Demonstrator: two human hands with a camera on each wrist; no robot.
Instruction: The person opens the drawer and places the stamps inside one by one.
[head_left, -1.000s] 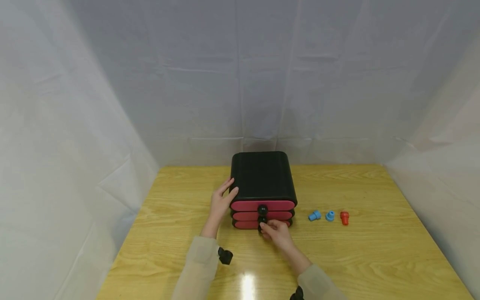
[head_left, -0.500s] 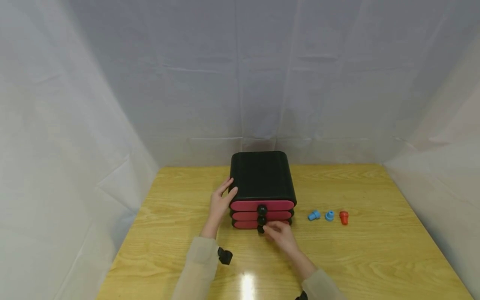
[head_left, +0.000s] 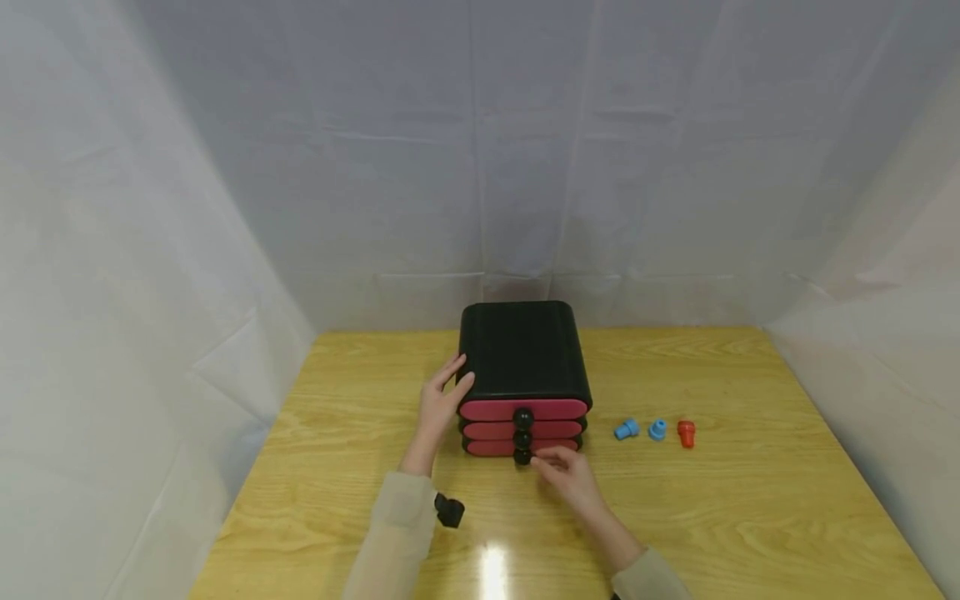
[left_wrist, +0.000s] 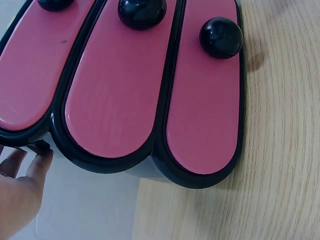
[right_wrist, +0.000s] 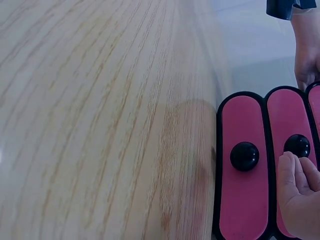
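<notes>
A black drawer chest stands mid-table with three pink drawer fronts, all pushed in. Each front carries a black knob; the bottom knob stands free. My left hand rests with straight fingers on the chest's upper left corner, and its fingertips touch the black edge. My right hand hovers low in front of the chest, just right of the bottom knob. Its fingers are loosely curled and hold nothing, lying close beside the middle knob.
Two small blue pieces and a red piece lie in a row on the wooden table right of the chest. White cloth walls close in the back and both sides.
My right hand has drawn back from the bottom knob toward me and to the right, uncovering that knob. The drawers stay pushed in and the left hand has not moved.
</notes>
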